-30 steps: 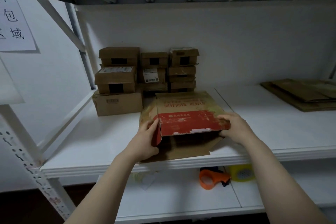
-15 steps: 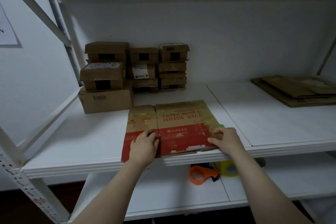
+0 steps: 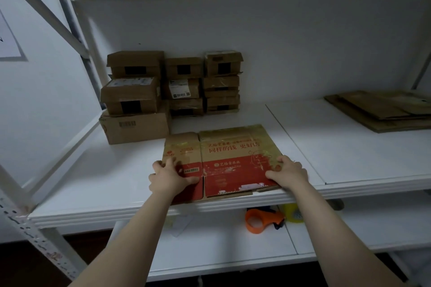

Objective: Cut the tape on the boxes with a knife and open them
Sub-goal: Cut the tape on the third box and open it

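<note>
flattened box (image 3: pixel 235 147) lay at front edge of white shelf (image 3: pixel 93 184), red-and-gold print reading "同样的钱", sticker "108" | left hand (image 3: pixel 172 177) held its left edge, fingers bent | right hand (image 3: pixel 289 171) held its right edge, fingers bent | taped parcels (image 3: pixel 135 100) stacked behind

Only the person's two arms show, both bare all the way from the near edge of the view to the fingertips. The left forearm (image 3: pixel 130 235) and the right forearm (image 3: pixel 331 228) are smooth and slim, looking broad close to the camera and narrowing toward the wrists. The left hand (image 3: pixel 171 176) and the right hand (image 3: pixel 288 171) are bare as well, with knuckles and rounded fingertips showing, though the light is dim and finer detail such as the fingernails cannot be made out.
</note>
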